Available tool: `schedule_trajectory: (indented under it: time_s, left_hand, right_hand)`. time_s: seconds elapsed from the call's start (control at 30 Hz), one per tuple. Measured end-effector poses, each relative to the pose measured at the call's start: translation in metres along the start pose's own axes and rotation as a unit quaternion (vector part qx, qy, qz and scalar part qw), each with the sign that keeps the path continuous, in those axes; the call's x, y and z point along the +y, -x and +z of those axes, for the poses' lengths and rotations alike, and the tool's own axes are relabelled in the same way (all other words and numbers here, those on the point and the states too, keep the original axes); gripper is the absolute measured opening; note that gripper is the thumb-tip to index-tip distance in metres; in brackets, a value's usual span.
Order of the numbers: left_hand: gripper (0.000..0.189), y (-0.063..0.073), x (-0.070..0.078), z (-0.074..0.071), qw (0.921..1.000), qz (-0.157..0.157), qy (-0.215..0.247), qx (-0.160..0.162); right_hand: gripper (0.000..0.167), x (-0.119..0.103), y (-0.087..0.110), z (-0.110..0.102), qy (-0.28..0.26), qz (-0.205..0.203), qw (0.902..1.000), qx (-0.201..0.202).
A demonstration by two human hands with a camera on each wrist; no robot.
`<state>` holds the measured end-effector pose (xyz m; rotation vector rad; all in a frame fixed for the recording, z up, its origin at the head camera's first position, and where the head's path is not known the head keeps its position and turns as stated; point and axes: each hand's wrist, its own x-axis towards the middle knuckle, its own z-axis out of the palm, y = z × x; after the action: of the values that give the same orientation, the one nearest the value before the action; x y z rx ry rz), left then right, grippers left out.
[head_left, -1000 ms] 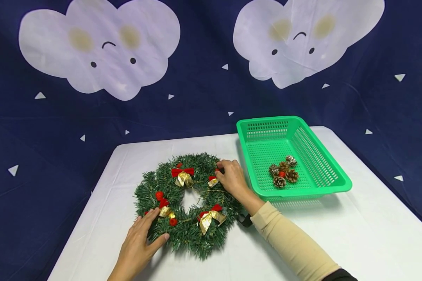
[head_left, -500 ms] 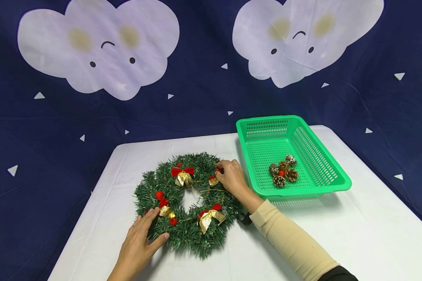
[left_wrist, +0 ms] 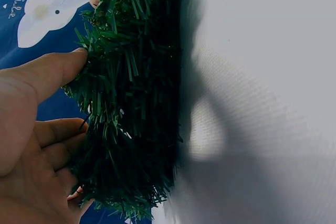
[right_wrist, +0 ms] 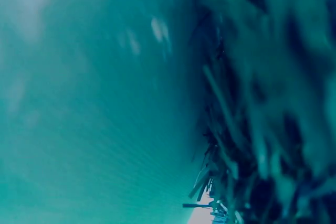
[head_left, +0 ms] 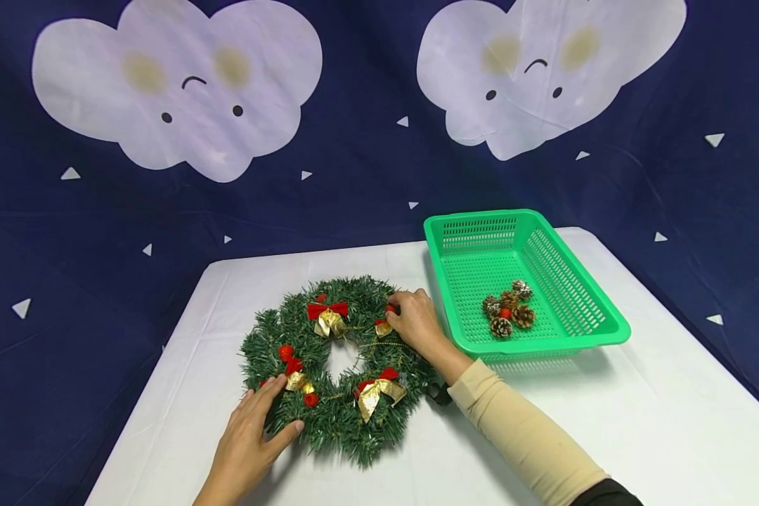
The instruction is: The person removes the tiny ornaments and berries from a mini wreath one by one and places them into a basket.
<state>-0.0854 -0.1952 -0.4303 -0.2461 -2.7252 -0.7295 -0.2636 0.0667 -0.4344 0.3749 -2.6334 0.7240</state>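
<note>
A green tinsel wreath [head_left: 367, 439] lies on the white table, dressed with several red-and-gold bows [head_left: 329, 318], small red balls [head_left: 286, 353] and a thin gold bead string. At its upper right, my right hand [head_left: 420, 327] pinches a small red ball [head_left: 391, 308] against the greenery, just above a bow; the fingers partly hide it. My left hand [head_left: 247, 432] rests on the lower left edge, fingers extended. In the left wrist view, thumb and fingertips touch the side of the wreath [left_wrist: 126, 87]. Blurred wreath strands [right_wrist: 262, 103] fill the right wrist view's right side.
A green plastic basket [head_left: 445, 281] stands at the right, close beside my right forearm, holding several pinecones [head_left: 523, 317] with a red ball among them. A black strap [head_left: 439, 395] shows under my right wrist. A dark blue cloud-print curtain [head_left: 367, 140] hangs behind the table.
The view shifts very slightly. Both hands keep their places on the wreath, and the right fingers stay at the red ball with barely any movement.
</note>
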Motion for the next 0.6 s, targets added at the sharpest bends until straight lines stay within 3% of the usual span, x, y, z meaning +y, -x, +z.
schedule_trajectory:
  time_s: [0.6]
  left_hand:
    - [0.074, -0.0003, 0.0002, 0.0001, 1.0000, 0.003, -0.001, 0.005]
  right_hand:
    - [0.016, 0.0001, 0.0035, -0.0011, -0.030, -0.003, 0.9993, 0.023]
